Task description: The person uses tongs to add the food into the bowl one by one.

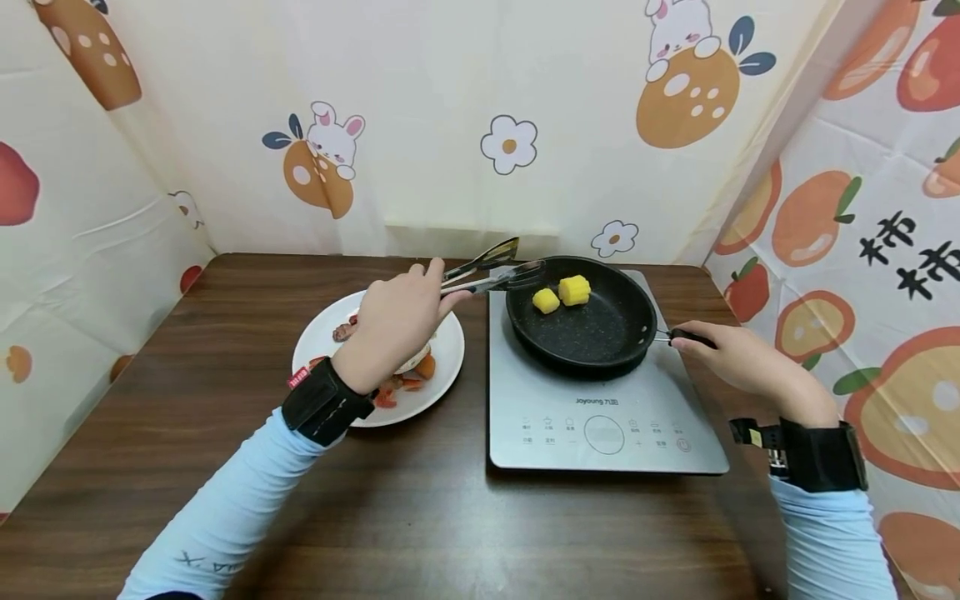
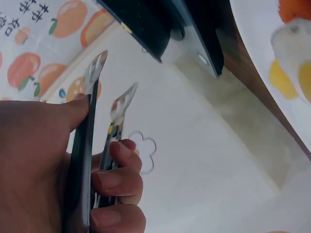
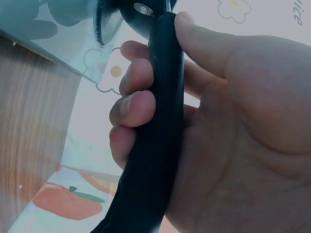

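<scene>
Near the centre of the head view, the left hand (image 1: 393, 321) grips a pair of metal tongs (image 1: 491, 268), thumb on one arm and fingers curled round the other, as the left wrist view shows. The tong tips stand a little apart and reach over the left rim of the black frying pan (image 1: 592, 333), close to two yellow corn pieces (image 1: 562, 294) lying in the pan's upper part. The pan sits on a grey induction cooker (image 1: 607, 425) right of centre on the dark wooden table (image 1: 420, 517). At the right of the frame, the right hand (image 1: 742, 358) wraps its fingers and thumb round the pan's black handle (image 3: 158, 141). Under the left hand, left of the cooker, a white plate (image 1: 322, 333) holds mixed food, partly hidden by the wrist.
</scene>
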A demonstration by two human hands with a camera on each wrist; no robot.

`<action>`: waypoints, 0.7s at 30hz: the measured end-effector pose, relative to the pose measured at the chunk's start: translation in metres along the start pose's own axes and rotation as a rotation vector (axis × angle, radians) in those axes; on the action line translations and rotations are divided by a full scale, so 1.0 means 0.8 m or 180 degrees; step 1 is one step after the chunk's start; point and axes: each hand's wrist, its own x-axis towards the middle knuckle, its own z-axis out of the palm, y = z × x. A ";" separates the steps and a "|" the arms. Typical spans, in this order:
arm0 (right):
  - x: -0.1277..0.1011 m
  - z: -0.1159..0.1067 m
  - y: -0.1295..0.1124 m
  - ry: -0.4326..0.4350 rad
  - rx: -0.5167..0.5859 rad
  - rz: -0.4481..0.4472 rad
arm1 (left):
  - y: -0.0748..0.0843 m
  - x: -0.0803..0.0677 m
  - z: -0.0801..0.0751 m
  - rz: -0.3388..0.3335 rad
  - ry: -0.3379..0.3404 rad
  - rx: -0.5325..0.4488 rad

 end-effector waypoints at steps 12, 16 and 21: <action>0.000 0.000 0.002 -0.0038 0.0003 -0.0016 | -0.063 -0.026 -0.015 -0.0087 -0.0342 -0.0227; 0.001 0.001 0.003 -0.0045 0.0010 0.0004 | -0.084 -0.035 -0.018 -0.0271 -0.0534 -0.0327; 0.001 0.001 0.002 -0.0050 0.0016 0.0023 | -0.104 -0.044 -0.018 -0.0543 -0.0780 -0.0396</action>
